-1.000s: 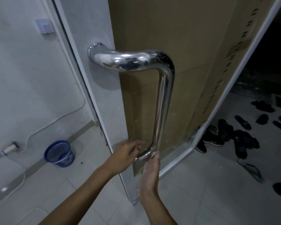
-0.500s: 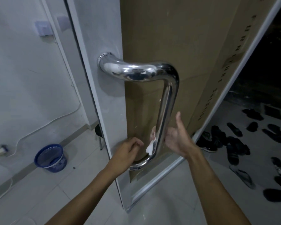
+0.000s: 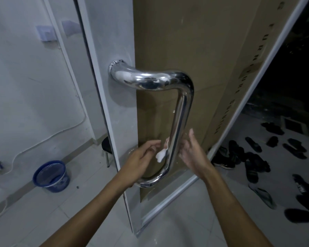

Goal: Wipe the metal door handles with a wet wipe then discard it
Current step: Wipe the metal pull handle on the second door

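dim indoor light | glare on handle (image 3: 178, 122) (chrome) | wide-angle edge bending

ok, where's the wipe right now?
Head view, centre: the wipe sits against the lower part of the handle, on its left side, between the left hand and right hand.

At frame centre a chrome door handle (image 3: 178, 120) runs down a glass door (image 3: 114, 50). The left hand (image 3: 141, 159) and right hand (image 3: 191, 152) flank its lower bar, a white wet wipe (image 3: 161, 154) between them against the bar. A blue basket (image 3: 51, 176) sits lower left; shoes (image 3: 253, 157) lie at right.
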`<state>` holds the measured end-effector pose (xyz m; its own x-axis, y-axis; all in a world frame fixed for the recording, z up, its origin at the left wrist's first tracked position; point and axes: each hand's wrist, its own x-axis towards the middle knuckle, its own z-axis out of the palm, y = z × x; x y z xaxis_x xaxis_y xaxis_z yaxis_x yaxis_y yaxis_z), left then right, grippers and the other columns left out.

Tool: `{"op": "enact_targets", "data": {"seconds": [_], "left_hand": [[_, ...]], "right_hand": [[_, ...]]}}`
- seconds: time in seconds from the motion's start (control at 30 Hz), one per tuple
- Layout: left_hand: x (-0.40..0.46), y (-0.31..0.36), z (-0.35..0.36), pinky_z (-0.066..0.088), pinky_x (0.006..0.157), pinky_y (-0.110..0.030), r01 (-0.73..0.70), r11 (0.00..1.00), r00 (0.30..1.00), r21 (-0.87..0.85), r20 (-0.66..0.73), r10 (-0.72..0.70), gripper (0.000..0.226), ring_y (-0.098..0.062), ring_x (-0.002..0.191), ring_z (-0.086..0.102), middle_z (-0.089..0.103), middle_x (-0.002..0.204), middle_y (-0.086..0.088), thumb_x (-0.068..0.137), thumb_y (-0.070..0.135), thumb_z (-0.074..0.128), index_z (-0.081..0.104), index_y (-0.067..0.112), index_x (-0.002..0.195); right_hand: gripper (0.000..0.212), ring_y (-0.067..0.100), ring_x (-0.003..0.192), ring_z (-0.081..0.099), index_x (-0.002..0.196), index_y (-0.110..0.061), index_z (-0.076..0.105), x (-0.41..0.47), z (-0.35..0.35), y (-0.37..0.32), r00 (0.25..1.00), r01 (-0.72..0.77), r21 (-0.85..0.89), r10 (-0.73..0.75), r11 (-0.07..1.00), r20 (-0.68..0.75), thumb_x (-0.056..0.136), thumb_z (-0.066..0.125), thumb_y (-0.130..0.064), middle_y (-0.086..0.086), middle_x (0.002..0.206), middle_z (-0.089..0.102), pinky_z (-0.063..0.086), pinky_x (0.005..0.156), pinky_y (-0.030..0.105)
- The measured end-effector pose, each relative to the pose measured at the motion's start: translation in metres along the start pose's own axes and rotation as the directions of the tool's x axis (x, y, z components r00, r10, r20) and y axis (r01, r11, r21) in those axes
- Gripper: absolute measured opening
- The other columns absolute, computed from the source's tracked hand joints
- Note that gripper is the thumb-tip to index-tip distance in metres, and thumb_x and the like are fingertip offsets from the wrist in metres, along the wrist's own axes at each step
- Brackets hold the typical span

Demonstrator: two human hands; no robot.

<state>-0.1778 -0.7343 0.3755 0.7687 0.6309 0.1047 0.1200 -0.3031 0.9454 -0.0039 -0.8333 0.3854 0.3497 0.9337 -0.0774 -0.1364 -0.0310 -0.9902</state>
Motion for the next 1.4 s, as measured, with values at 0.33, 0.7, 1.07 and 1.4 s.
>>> {"op": "enact_targets", "data": {"seconds": [0.33, 0.7, 1.07, 1.4], "left_hand": [[-0.003, 0.002, 0.011, 0.043, 0.095, -0.013, 0.050, 0.998, 0.995, -0.045, 0.088, -0.046, 0.030, 0.017, 0.115, 0.048, 0.052, 0.117, 0.047, 0.093, 0.058, 0.032, 0.053, 0.063, 0.114], [-0.002, 0.012, 0.005, 0.045, 0.096, -0.020, 0.105, 0.994, 0.991, -0.024, 0.088, -0.103, 0.031, 0.003, 0.114, 0.053, 0.059, 0.112, 0.026, 0.103, 0.022, 0.039, 0.062, 0.042, 0.102], [0.005, 0.014, 0.007, 0.052, 0.079, -0.014, 0.082, 0.981, 0.997, -0.174, 0.009, -0.082, 0.026, 0.007, 0.100, 0.061, 0.064, 0.112, 0.018, 0.103, 0.026, 0.039, 0.062, 0.036, 0.107], [0.004, 0.006, 0.002, 0.047, 0.081, -0.016, 0.129, 0.980, 0.991, -0.149, 0.042, -0.124, 0.027, 0.002, 0.107, 0.057, 0.060, 0.117, 0.015, 0.104, 0.030, 0.034, 0.059, 0.037, 0.108]], "right_hand": [[0.069, -0.016, 0.141, 0.005, 0.141, -0.063, 0.005, -0.051, 0.077, 0.103, 0.914, 0.153, -0.240, -0.230, 0.959, -0.335, 0.080, 0.029, -0.085, -0.046, 0.149, 0.003, 0.012, 0.104, -0.002], [0.059, 0.025, 0.149, 0.011, 0.155, -0.009, 0.004, -0.018, 0.039, 0.148, 0.695, 0.066, -0.994, -0.719, 0.087, -0.017, 0.104, 0.021, -0.035, 0.014, 0.158, 0.018, 0.015, 0.120, 0.039], [0.060, 0.020, 0.149, 0.013, 0.151, -0.010, 0.032, 0.011, 0.004, -0.007, 0.389, -0.045, -0.821, -0.767, -0.568, 0.510, 0.096, 0.045, -0.032, 0.005, 0.158, 0.026, 0.012, 0.119, 0.051], [0.049, 0.020, 0.143, 0.032, 0.142, -0.008, 0.045, -0.015, -0.010, 0.032, 0.634, 0.121, -0.667, -0.461, -0.735, 0.622, 0.098, 0.042, -0.031, 0.008, 0.149, 0.045, 0.011, 0.118, 0.048]]}}
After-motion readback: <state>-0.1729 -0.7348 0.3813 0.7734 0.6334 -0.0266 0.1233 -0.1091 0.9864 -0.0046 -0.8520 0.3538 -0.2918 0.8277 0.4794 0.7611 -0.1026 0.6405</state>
